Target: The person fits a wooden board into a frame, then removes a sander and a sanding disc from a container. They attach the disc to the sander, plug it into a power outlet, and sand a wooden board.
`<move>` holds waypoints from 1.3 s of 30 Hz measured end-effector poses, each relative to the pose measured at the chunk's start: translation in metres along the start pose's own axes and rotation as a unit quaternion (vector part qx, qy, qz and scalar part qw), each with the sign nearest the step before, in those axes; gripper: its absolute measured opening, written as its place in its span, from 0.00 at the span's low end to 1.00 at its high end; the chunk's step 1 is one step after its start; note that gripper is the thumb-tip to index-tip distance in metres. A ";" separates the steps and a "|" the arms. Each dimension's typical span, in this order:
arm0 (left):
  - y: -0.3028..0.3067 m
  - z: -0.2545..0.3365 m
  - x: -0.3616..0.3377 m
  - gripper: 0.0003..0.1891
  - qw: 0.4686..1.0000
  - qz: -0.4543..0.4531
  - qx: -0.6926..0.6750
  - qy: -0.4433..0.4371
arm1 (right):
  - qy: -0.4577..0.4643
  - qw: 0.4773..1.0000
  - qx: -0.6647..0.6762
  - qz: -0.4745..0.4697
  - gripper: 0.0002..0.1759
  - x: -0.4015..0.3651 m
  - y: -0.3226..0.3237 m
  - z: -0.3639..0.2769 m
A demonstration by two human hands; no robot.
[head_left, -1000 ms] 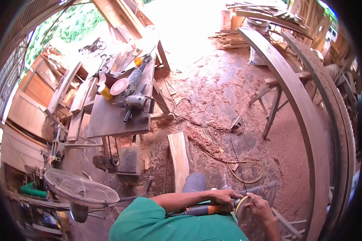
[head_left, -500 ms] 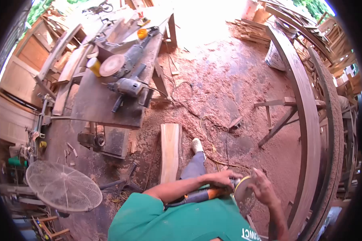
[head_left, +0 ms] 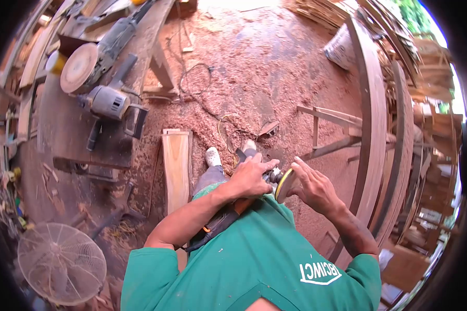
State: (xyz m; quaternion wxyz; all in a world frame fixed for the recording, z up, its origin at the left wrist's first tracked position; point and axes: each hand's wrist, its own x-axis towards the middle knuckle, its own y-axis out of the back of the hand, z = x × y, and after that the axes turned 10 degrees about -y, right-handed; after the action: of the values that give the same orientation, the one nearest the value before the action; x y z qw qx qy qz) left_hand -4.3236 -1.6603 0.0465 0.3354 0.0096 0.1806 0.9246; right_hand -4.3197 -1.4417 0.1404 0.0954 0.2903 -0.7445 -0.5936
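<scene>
My left hand (head_left: pixel 250 177) is wrapped over the head of an angle sander (head_left: pixel 241 206), whose orange and black body lies along my stomach, partly under my left forearm. A round sanding disc (head_left: pixel 289 186) with a yellow-edged backing pad faces right. My right hand (head_left: pixel 316 191) holds this disc at its face and rim, the thumb low and the fingers along the upper edge. Part of the grip is hidden behind the disc.
On the workbench (head_left: pixel 62 129) at left lie a large disc grinder (head_left: pixel 109 46) and a drill (head_left: pixel 108 102). A wooden board (head_left: pixel 176 160) stands by my feet. Long beams (head_left: pixel 371 119) rest on trestles at right. A fan (head_left: pixel 62 263) is lower left. Cords and shavings cover the floor.
My view has shifted, so bench and beams sit further left. Both feet now show. My hands have come higher in view, still at the sander and its disc.
</scene>
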 end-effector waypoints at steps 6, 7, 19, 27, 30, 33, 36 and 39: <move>0.040 0.002 0.021 0.36 0.991 0.102 0.049 0.071 | -0.239 0.901 0.358 -0.046 0.31 0.057 -0.020 0.030; 0.047 0.000 0.027 0.36 0.988 0.118 0.046 0.083 | -0.238 0.886 0.396 -0.042 0.24 0.069 -0.025 0.035; 0.116 -0.021 0.147 0.36 0.956 0.251 0.050 0.144 | 0.149 0.978 0.148 -0.008 0.47 0.234 0.039 0.143; 0.135 -0.033 0.190 0.40 0.942 0.287 -0.010 0.174 | 0.184 0.959 0.151 -0.157 0.33 0.313 0.076 0.180; 0.152 -0.029 0.187 0.41 0.934 0.301 -0.017 0.191 | 0.064 0.946 0.254 -0.192 0.20 0.331 0.076 0.168; 0.159 -0.028 0.172 0.40 0.915 0.343 -0.067 0.200 | -0.097 0.923 0.243 -0.284 0.19 0.336 0.066 0.164; 0.151 -0.049 0.168 0.40 0.907 0.377 0.000 0.190 | -0.018 0.965 0.100 -0.243 0.19 0.347 0.071 0.148; 0.161 -0.028 0.152 0.40 0.898 0.396 -0.057 0.185 | 0.088 0.970 0.211 -0.086 0.28 0.345 0.071 0.134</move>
State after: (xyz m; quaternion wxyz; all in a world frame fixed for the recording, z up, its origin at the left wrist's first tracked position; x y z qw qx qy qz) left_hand -4.5446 -1.6892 0.0594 -0.0978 -0.1096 0.1677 0.9748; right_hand -4.6889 -1.5097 0.1002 0.0455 0.4177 -0.8141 -0.4009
